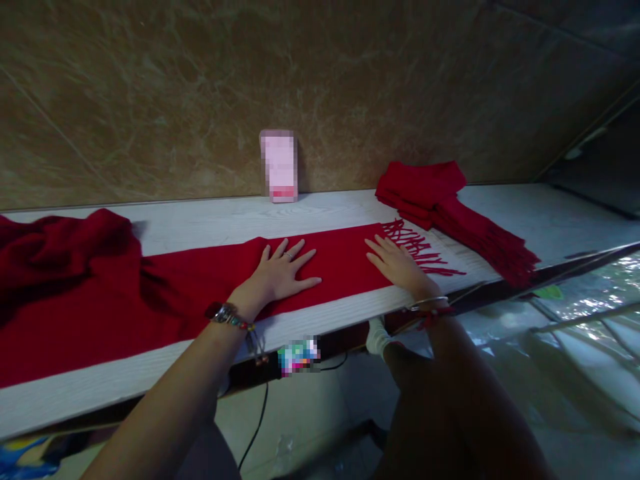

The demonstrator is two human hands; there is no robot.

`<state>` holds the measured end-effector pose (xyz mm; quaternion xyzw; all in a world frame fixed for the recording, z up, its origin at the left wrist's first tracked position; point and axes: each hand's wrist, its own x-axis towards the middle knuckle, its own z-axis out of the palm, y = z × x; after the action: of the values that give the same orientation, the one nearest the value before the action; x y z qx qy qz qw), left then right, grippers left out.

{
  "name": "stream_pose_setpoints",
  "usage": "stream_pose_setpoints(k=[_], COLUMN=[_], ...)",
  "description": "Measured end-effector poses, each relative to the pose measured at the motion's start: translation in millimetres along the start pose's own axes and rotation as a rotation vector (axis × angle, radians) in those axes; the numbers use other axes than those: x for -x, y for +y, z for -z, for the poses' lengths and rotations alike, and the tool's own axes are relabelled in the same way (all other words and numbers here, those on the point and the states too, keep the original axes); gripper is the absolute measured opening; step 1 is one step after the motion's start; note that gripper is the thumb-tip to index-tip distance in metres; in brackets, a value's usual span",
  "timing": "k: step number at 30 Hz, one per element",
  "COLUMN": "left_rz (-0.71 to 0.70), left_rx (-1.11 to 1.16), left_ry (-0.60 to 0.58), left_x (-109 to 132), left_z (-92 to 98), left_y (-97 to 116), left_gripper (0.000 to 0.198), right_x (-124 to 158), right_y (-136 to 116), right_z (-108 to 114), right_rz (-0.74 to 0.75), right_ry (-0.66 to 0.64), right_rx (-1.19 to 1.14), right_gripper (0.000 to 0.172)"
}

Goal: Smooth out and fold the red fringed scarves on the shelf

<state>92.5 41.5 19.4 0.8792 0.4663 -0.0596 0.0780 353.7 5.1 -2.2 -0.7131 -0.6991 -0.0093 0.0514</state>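
Note:
A long red scarf (340,267) lies stretched along the white bench top, flat under both hands and bunched into a loose heap at the far left. My left hand (284,270) rests on its middle with the fingers spread. Close to the fringed right end, my right hand (393,263) presses on the cloth, fingers extended. Strands of fringe spread out beyond that hand on the white surface. A second red scarf (423,190), folded into a stack with one fringed end trailing forward, sits just to the right.
A pink phone (280,167) leans against the brown marbled wall behind the white bench top (320,212). Below the front edge are a small lit screen (299,355) and a dark cable (257,427). A metal rack (590,317) stands at the lower right.

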Motion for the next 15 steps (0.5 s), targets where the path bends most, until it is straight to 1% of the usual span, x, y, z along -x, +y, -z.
stream_pose_setpoints(k=[2,5,6,8,9,10,12,13,15], left_rz=[-0.002,-0.010,-0.011,-0.017,-0.020,-0.023,-0.032,-0.035,-0.038], left_rx=[0.004,0.015,0.018,0.025,0.028,0.030,0.033,0.033,0.033], left_ry=[0.007,0.015,0.014,0.012,0.011,0.012,0.017,0.020,0.022], left_x=[0,0,0,0,-1,-1,-1,-1,-1], left_z=[-0.5,-0.3,-0.1,0.2,0.3,0.2,0.0,-0.2,-0.4], left_y=[-1,0,0,0,0,0,-1,-1,-1], left_gripper=[0.072,0.073,0.073,0.072,0.072,0.072,0.072,0.072,0.072], right_x=[0,7,10,16,18,18,15,12,3], right_y=[29,72,82,94,94,90,70,55,23], right_z=[-1,-4,-4,-3,-1,0,4,5,5], right_rz=[-0.043,-0.169,-0.231,-0.329,-0.351,-0.342,-0.236,-0.151,0.049], right_ry=[0.037,0.084,0.099,0.193,0.261,0.329,0.416,0.420,0.365], right_rx=[0.058,0.105,0.110,0.118,0.116,0.104,0.043,-0.005,-0.096], right_gripper=[0.049,0.047,0.047,0.047,0.047,0.047,0.047,0.047,0.047])
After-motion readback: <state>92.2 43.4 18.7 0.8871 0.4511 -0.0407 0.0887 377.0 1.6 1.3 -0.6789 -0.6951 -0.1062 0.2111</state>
